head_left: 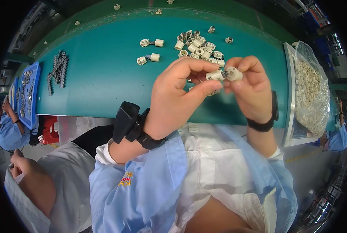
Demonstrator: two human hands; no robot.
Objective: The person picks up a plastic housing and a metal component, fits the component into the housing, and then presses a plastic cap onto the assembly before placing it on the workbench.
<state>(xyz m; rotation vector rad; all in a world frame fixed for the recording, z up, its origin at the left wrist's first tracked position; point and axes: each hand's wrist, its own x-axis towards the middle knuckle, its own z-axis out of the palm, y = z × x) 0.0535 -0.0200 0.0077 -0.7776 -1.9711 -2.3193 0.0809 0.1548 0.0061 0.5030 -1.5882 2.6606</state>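
Above the near part of the green table (103, 70), my two hands meet. A cream-white ribbed socket piece (214, 75) with a dark metal end is pinched between the thumb and fingers of my left hand (179, 83). My right hand (253, 87) grips a round white cap (234, 73) by its sides, its face with small openings showing. The dark end of the socket piece touches or nearly touches this cap. Just beyond my fingers lies a heap of similar white caps and socket pieces (198, 46). Part of another white piece shows under my left thumb.
Two white cap-and-piece pairs (154, 57) lie left of the heap. Farther left are dark connector strips (58, 70) and a blue tray (35, 87) of small parts. At right, a framed tray (289, 89) carries a clear bag of white parts (311, 85). Another person sits close at left.
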